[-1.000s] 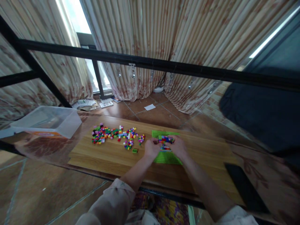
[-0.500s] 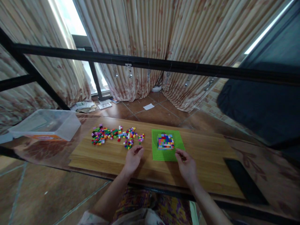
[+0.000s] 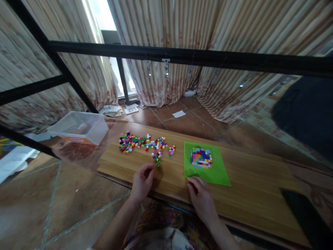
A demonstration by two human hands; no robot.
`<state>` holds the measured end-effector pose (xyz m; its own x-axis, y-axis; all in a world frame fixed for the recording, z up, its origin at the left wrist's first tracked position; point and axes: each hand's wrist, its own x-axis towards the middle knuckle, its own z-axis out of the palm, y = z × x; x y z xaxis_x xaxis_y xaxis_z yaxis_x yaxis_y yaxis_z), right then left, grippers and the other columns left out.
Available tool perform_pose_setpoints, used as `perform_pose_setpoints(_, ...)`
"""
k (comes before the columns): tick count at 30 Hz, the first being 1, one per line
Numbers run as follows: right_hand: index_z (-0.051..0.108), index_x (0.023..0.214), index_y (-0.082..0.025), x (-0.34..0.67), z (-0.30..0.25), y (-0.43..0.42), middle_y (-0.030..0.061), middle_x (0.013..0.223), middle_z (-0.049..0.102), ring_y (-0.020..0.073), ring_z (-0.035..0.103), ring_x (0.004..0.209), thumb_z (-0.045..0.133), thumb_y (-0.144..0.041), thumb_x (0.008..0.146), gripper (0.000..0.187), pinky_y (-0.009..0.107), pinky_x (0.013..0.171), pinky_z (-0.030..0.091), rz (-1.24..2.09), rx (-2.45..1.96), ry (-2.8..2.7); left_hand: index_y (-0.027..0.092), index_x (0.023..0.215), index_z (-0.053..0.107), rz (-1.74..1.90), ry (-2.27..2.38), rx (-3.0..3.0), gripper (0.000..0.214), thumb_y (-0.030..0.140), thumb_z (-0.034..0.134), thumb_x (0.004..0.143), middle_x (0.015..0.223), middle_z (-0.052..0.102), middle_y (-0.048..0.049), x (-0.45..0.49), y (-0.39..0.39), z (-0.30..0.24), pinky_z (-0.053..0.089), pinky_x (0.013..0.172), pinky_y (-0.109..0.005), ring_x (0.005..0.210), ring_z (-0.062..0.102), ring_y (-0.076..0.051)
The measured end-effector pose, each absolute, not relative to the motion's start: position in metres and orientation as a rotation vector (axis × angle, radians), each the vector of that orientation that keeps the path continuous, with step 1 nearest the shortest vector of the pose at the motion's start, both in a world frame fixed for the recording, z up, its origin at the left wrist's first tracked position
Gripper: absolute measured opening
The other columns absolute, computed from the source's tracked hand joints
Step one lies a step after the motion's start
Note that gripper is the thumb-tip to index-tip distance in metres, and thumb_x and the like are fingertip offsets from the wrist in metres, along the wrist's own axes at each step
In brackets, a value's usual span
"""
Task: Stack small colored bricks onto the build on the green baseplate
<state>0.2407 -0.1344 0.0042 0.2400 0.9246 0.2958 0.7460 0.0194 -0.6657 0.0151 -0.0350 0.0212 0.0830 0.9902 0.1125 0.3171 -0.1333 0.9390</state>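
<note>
My left hand [image 3: 142, 182] is over the near part of the wooden board, fingers loosely curled, thumb and forefinger apart, with nothing seen between them. Just beyond its fingertips is a small green toy brick [image 3: 159, 163]. My right hand [image 3: 201, 196] is at the near edge of a green baseplate [image 3: 220, 173], its fingers bent together; whatever they may hold is hidden. On the baseplate stands a low block structure [image 3: 201, 158] of many-coloured bricks with blue and red in its middle. Loose coloured bricks [image 3: 128, 142] lie in a spread pile left of the baseplate.
A clear plastic box [image 3: 100, 128] with an orange label stands left of the wooden board [image 3: 117, 166]. A dark flat object [image 3: 299, 208] lies at the right end. A black metal rail [image 3: 182, 53] crosses beyond the table, before striped curtains [image 3: 169, 27]. Papers lie on the tiled floor.
The view has swung left. My left hand has drawn back from the loose bricks, and a green brick now shows apart from its fingertips. My right hand has shifted left along the baseplate's near edge.
</note>
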Motion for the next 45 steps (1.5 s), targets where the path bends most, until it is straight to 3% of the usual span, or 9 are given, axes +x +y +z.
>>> perform_pose_setpoints(6, 0.070, 0.096, -0.024, 0.243, -0.003, -0.127, 0.0080, 0.096, 0.068, 0.0237, 0.062, 0.091, 0.049, -0.029, 0.092, 0.022, 0.041, 0.084, 0.050, 0.265, -1.751, -1.577, 0.020, 0.104, 0.062, 0.889, 1.500, 1.975, 0.022, 0.021, 0.055, 0.084, 0.092, 0.066, -0.0038, 0.017, -0.031, 0.024, 0.050, 0.073, -0.027, 0.081, 0.063, -0.016)
perform_pose_setpoints(11, 0.071, 0.094, -0.025, 0.242, -0.005, -0.123, 0.0076, 0.092, 0.068, 0.0232, 0.062, 0.087, 0.049, -0.030, 0.092, 0.022, 0.041, 0.080, 0.051, 0.233, -1.735, -1.576, 0.023, 0.107, 0.061, 0.684, 1.656, 2.157, 0.023, 0.027, 0.057, 0.085, 0.100, 0.066, -0.0045, 0.038, -0.024, 0.026, 0.048, 0.073, -0.027, 0.092, 0.063, -0.020)
perform_pose_setpoints(25, 0.070, 0.097, -0.025, 0.230, -0.008, -0.123, 0.0084, 0.093, 0.069, 0.0240, 0.063, 0.088, 0.048, -0.032, 0.093, 0.023, 0.042, 0.082, 0.051, 0.231, -1.728, -1.610, 0.022, 0.110, 0.060, 0.774, 1.636, 2.121, 0.023, 0.023, 0.047, 0.092, 0.101, 0.064, -0.0053, 0.039, -0.025, 0.013, 0.049, 0.074, -0.028, 0.090, 0.063, -0.019)
perform_pose_setpoints(30, 0.065, 0.111, -0.025, 0.211, 0.007, -0.083, 0.0099, 0.114, 0.065, 0.0248, 0.059, 0.108, 0.045, -0.033, 0.094, 0.028, 0.045, 0.096, 0.047, 0.207, -1.676, -1.676, 0.021, 0.107, 0.059, 0.793, 1.655, 2.046, 0.021, 0.018, 0.046, 0.091, 0.101, 0.062, -0.0061, 0.033, -0.015, 0.014, 0.051, 0.077, -0.028, 0.089, 0.063, -0.018)
perform_pose_setpoints(37, 0.045, 0.138, -0.014, 0.213, 0.015, 0.030, 0.0181, 0.142, 0.047, 0.0309, 0.041, 0.133, 0.045, -0.049, 0.092, 0.058, 0.054, 0.106, 0.037, 0.210, -1.684, -1.785, 0.021, 0.108, 0.056, 0.964, 1.496, 2.058, 0.022, 0.015, 0.046, 0.089, 0.103, 0.061, -0.0064, -0.004, -0.003, 0.014, 0.052, 0.083, -0.030, 0.093, 0.062, -0.017)
perform_pose_setpoints(45, 0.048, 0.138, -0.016, 0.191, 0.004, 0.065, 0.0157, 0.143, 0.047, 0.0283, 0.041, 0.134, 0.038, -0.046, 0.096, 0.053, 0.054, 0.111, 0.031, 0.317, -1.598, -2.035, 0.022, 0.100, 0.058, 0.990, 1.390, 1.996, 0.019, 0.016, 0.042, 0.092, 0.097, 0.061, -0.0060, -0.006, -0.004, 0.016, 0.052, 0.080, -0.028, 0.089, 0.062, -0.016)
